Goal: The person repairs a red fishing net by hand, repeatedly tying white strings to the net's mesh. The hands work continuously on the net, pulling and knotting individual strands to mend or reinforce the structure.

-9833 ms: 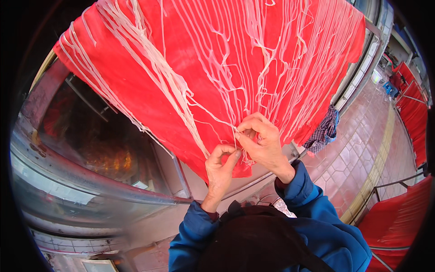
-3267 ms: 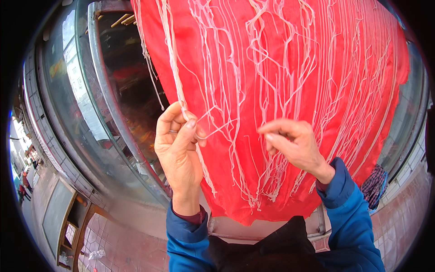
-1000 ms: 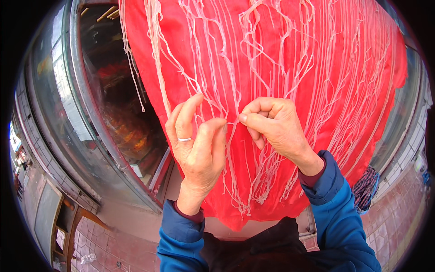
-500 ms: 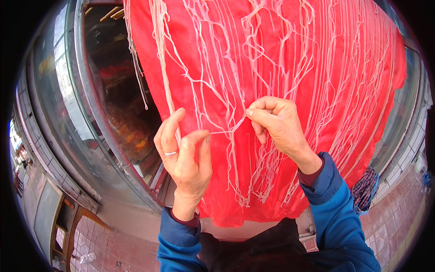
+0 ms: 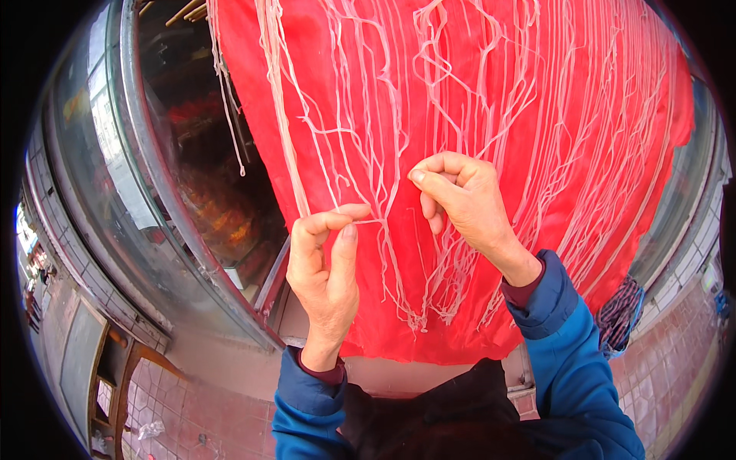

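Pale, whitish-pink thin strands [image 5: 383,146] hang in tangled, branching bunches down a red cloth [image 5: 460,341]. Thumb and index finger of my left hand [image 5: 326,268] pinch one strand, which runs a short way right to a small junction with other strands. My right hand [image 5: 468,203] is closed in a pinch beside that junction, a little higher, its thumb pressed to the bent index finger. A strand passes just left of its fingertips; whether anything thin sits in this pinch is too small to make out.
Left of the cloth is a metal-framed glass case [image 5: 138,222] with a dark opening. A wooden piece of furniture [image 5: 130,360] stands on the tiled pavement at lower left. A bundle of dark cord [image 5: 619,318] lies at the cloth's lower right.
My left hand has moved right and closed its fingers near the junction. My right hand has shifted slightly left and up. The strand that reached its fingertips now lies a little left of them.
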`<action>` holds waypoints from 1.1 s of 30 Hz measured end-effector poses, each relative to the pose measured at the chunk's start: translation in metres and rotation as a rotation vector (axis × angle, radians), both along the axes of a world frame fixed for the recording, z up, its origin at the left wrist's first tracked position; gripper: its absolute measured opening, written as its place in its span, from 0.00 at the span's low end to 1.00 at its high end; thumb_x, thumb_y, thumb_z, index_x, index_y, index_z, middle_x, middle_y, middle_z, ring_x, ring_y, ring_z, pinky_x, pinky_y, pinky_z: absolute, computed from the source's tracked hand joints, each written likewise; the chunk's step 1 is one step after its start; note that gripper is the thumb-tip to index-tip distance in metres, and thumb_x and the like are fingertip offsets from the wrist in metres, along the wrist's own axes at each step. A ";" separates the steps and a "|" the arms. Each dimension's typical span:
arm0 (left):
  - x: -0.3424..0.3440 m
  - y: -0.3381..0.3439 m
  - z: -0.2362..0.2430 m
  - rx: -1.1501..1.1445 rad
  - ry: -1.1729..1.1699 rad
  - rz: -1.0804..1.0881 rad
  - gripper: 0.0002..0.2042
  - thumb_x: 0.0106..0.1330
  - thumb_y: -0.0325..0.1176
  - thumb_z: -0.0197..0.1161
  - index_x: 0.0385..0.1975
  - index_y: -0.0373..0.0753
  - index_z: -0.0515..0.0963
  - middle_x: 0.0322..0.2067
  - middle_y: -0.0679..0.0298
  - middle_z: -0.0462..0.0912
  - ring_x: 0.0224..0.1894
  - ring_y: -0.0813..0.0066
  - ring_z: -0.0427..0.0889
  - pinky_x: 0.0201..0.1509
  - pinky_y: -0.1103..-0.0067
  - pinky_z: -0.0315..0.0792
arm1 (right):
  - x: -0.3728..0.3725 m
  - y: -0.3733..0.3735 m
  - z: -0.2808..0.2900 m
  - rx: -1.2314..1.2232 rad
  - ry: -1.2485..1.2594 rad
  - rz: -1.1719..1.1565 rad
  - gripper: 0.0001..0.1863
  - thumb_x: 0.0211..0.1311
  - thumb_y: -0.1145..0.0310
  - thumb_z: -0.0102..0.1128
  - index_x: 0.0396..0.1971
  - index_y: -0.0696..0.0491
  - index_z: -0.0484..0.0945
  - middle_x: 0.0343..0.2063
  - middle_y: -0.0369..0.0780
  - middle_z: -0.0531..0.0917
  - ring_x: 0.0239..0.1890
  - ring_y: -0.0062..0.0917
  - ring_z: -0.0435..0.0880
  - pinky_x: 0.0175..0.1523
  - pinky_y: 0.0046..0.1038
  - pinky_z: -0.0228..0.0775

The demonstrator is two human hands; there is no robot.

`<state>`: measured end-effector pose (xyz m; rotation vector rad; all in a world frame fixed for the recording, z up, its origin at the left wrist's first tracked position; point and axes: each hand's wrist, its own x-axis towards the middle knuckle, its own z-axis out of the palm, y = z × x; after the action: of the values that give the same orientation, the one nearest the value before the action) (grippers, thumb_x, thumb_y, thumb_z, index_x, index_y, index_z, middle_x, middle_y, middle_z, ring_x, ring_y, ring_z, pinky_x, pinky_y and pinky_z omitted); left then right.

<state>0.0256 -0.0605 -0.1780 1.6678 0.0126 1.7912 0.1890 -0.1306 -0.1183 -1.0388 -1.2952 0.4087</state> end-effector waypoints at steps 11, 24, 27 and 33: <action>-0.006 -0.007 0.004 -0.120 -0.022 -0.238 0.03 0.68 0.21 0.50 0.38 0.34 0.67 0.36 0.53 0.83 0.40 0.77 0.81 0.47 0.83 0.71 | -0.027 -0.005 -0.019 -0.134 -0.071 -0.005 0.09 0.62 0.70 0.58 0.29 0.60 0.81 0.13 0.33 0.76 0.12 0.11 0.72 0.16 0.15 0.61; -0.014 0.013 0.000 -0.170 -0.165 -0.376 0.03 0.68 0.26 0.51 0.38 0.34 0.69 0.32 0.54 0.82 0.36 0.68 0.81 0.49 0.72 0.73 | -0.018 -0.014 -0.028 -0.118 0.082 0.095 0.08 0.62 0.72 0.57 0.30 0.61 0.81 0.14 0.35 0.78 0.13 0.13 0.75 0.17 0.13 0.63; -0.016 0.017 -0.001 -0.217 -0.213 -0.451 0.03 0.69 0.26 0.50 0.38 0.35 0.69 0.30 0.55 0.81 0.36 0.67 0.81 0.48 0.72 0.74 | -0.011 -0.016 -0.031 -0.104 0.125 0.150 0.07 0.63 0.72 0.56 0.30 0.60 0.80 0.14 0.36 0.78 0.13 0.14 0.74 0.18 0.14 0.65; -0.019 0.014 -0.002 -0.245 -0.222 -0.536 0.03 0.69 0.26 0.50 0.38 0.36 0.69 0.28 0.58 0.79 0.32 0.68 0.80 0.44 0.70 0.75 | -0.004 -0.014 -0.034 -0.091 0.150 0.152 0.07 0.63 0.72 0.56 0.30 0.59 0.80 0.15 0.36 0.78 0.13 0.15 0.74 0.19 0.15 0.66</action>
<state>0.0061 -0.0468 -0.1795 1.1546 -0.2763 1.4804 0.1853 -0.1443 -0.1527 -0.9686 -1.2336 0.6541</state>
